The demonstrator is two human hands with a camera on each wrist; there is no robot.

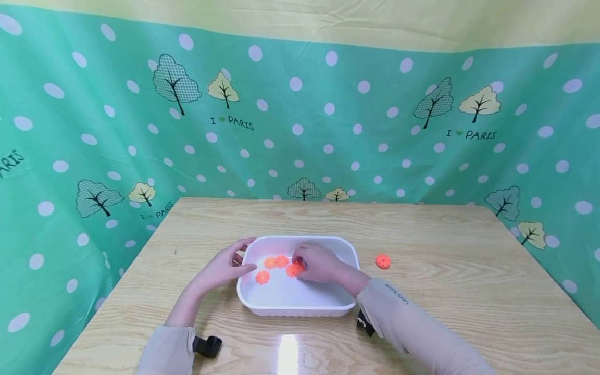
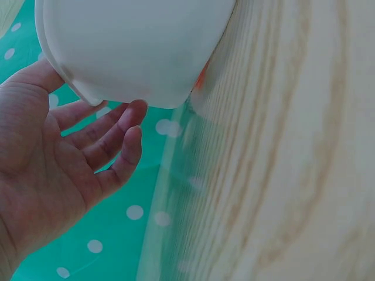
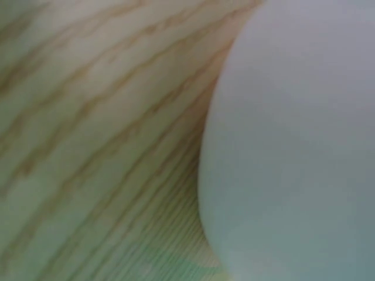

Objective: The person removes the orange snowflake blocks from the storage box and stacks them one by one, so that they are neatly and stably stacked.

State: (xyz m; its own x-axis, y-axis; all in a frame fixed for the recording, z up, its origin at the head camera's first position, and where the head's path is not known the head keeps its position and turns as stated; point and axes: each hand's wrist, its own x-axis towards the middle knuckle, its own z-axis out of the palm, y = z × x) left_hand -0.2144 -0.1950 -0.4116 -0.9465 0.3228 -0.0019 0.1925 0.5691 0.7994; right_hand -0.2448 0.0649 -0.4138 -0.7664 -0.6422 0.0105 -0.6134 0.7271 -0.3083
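A white plastic basin (image 1: 300, 311) stands on the table, and my left hand (image 1: 229, 265) grips its left rim. In the left wrist view, the left hand's (image 2: 70, 140) thumb lies over the rim and the fingers curve along the outside wall. My right hand (image 1: 319, 263) reaches into the basin from the right, its fingers pinching an orange flower-shaped disc (image 1: 294, 270). Left of it, more orange discs lie inside: one disc (image 1: 262, 277) by itself and a pair of discs (image 1: 281, 261) side by side. The right wrist view shows only the basin's outer wall (image 3: 293, 146) and tabletop.
Another orange disc (image 1: 383, 261) lies on the wooden table (image 1: 445, 302), right of the basin. Black wrist mounts show at the left sleeve (image 1: 169, 349) and the right sleeve (image 1: 408, 317). A green dotted curtain (image 1: 300, 130) hangs behind the table.
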